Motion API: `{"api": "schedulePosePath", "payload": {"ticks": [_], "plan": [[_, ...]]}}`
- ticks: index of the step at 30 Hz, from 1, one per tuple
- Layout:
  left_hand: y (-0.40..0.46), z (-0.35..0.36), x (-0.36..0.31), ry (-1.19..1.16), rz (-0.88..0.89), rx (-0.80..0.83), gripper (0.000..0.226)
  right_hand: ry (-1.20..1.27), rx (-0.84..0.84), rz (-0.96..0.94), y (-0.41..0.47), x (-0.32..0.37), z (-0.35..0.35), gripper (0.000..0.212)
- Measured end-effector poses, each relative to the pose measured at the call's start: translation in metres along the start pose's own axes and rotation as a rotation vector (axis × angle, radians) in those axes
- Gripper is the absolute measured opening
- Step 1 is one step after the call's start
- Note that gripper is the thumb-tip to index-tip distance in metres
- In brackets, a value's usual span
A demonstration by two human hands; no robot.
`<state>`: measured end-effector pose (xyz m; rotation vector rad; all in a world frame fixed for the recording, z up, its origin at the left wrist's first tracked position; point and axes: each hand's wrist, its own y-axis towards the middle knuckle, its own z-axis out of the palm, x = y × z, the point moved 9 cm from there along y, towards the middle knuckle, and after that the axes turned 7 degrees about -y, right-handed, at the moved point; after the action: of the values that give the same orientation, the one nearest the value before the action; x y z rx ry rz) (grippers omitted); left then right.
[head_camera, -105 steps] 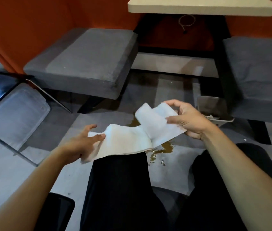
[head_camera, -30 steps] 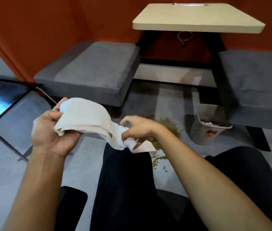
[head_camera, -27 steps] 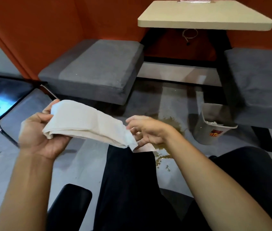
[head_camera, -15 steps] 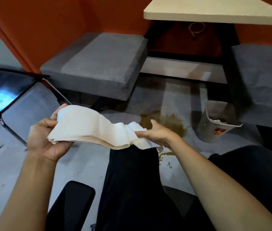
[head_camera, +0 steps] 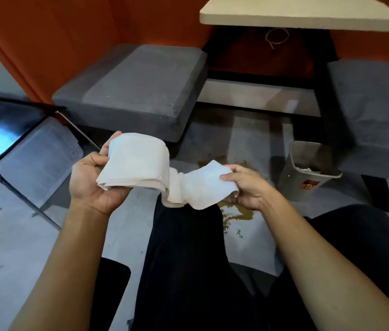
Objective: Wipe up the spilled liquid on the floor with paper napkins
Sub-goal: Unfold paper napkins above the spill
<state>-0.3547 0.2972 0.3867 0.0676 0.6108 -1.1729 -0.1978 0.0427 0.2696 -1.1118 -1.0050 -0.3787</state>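
A long strip of white paper napkins [head_camera: 141, 167] stretches between both hands, above my dark-trousered knee. My left hand [head_camera: 90, 182] grips the folded, wrapped bulk of it at the left. My right hand [head_camera: 246, 187] pinches the loose twisted end at the right. On the grey floor just behind and below my right hand lies the brown spilled liquid [head_camera: 235, 212], with small droplets trailing toward me. Part of the puddle is hidden by the napkins and my right hand.
A small grey waste bin [head_camera: 308, 173] with paper inside stands right of the spill. Grey cushioned seats [head_camera: 138, 87] flank a beige table [head_camera: 303, 15] against orange walls. A black metal-framed chair [head_camera: 0, 130] stands at the left. My legs fill the lower middle.
The napkin strip has been gathered and wrapped around my left hand's end. My right hand has shifted right along the strip, its end now spread flat, and the view has tilted down slightly.
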Motion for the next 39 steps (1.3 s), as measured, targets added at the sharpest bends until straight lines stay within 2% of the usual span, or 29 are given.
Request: {"api": "schedulePosePath", "payload": {"ticks": [4, 7, 8, 11, 13, 14, 16, 18, 20, 22, 23, 25, 27, 31, 34, 36, 39], "plan": [[0.003, 0.015, 0.016, -0.054, 0.026, 0.017, 0.084, 0.16, -0.101, -0.224, -0.026, 0.053, -0.061, 0.033], [0.007, 0.004, 0.038, 0.062, -0.049, -0.026, 0.072, 0.133, -0.219, -0.367, -0.053, 0.09, -0.112, 0.033], [0.006, -0.002, 0.048, 0.175, -0.102, -0.054, 0.066, 0.104, -0.252, -0.392, -0.062, 0.098, -0.128, 0.034], [0.0, -0.044, 0.06, 0.648, -0.276, -0.218, 0.065, -0.021, -0.256, -0.38, -0.069, 0.097, -0.142, 0.036], [-0.006, -0.066, 0.06, 1.015, -0.379, -0.339, 0.051, -0.085, -0.223, -0.342, -0.063, 0.08, -0.136, 0.038], [-0.009, -0.069, 0.058, 1.184, -0.415, -0.372, 0.044, -0.092, -0.204, -0.328, -0.06, 0.07, -0.13, 0.039], [-0.011, -0.069, 0.058, 1.479, -0.458, -0.383, 0.047, -0.087, -0.167, -0.314, -0.055, 0.055, -0.117, 0.04], [-0.007, -0.054, 0.052, 1.791, -0.332, -0.415, 0.055, -0.073, -0.143, -0.322, -0.052, 0.049, -0.108, 0.041], [-0.007, -0.012, 0.049, 2.03, -0.01, -0.445, 0.051, -0.049, -0.122, -0.348, -0.049, 0.049, -0.105, 0.041], [-0.013, 0.042, 0.075, 2.044, 0.234, -0.333, 0.043, -0.05, -0.102, -0.38, -0.048, 0.053, -0.104, 0.042], [-0.013, 0.06, 0.097, 2.018, 0.253, -0.224, 0.043, -0.043, -0.093, -0.401, -0.05, 0.056, -0.104, 0.042], [-0.01, 0.081, 0.143, 1.99, 0.127, -0.042, 0.048, 0.009, -0.078, -0.441, -0.053, 0.061, -0.108, 0.041], [-0.006, 0.093, 0.173, 1.985, -0.004, 0.041, 0.055, 0.109, -0.063, -0.464, -0.059, 0.063, -0.112, 0.042], [0.0, 0.089, 0.199, 1.904, -0.272, 0.117, 0.068, 0.318, -0.011, -0.474, -0.06, 0.054, -0.115, 0.042], [0.001, 0.082, 0.206, 1.678, -0.42, 0.133, 0.048, 0.441, 0.002, -0.438, -0.054, 0.041, -0.114, 0.045], [-0.002, 0.077, 0.206, 1.502, -0.467, 0.111, 0.037, 0.487, 0.011, -0.403, -0.049, 0.033, -0.112, 0.047], [0.006, 0.063, 0.192, 1.376, -0.428, 0.003, 0.044, 0.514, 0.028, -0.379, -0.044, 0.028, -0.106, 0.045]]}}
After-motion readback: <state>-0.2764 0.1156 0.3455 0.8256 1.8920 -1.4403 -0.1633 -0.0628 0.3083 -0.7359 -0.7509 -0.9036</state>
